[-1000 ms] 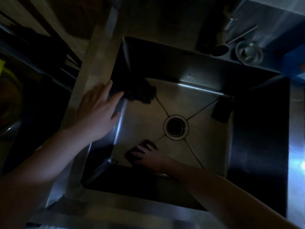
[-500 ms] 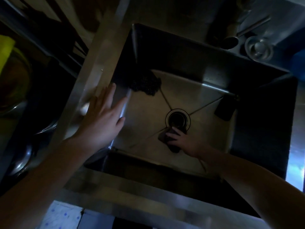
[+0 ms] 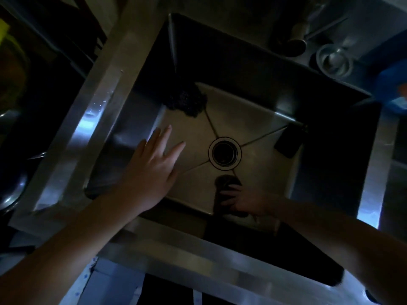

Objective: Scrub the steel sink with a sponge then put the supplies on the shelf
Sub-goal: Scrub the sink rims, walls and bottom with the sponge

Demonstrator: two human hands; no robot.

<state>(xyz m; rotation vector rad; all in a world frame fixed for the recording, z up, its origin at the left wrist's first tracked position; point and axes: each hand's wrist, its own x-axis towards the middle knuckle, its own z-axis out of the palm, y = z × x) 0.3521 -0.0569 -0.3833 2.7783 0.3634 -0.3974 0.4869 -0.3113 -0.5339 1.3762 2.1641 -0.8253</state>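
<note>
The steel sink fills the dim head view, its round drain in the middle of the floor. My right hand presses a dark sponge flat on the sink floor just in front of the drain, near the front wall. My left hand hovers over the sink's left side with fingers spread and nothing in it. A dark scrubbing pad lies in the back-left corner. A dark rectangular block lies at the right wall of the sink.
A faucet spout and a round steel strainer sit behind the sink at the back right. A blue object lies at the right edge. Dark bowls are at the far left.
My left hand left the sink's left rim and moved out over the basin. My right hand swept the sponge from the front left to the drain, then back toward the front wall.
</note>
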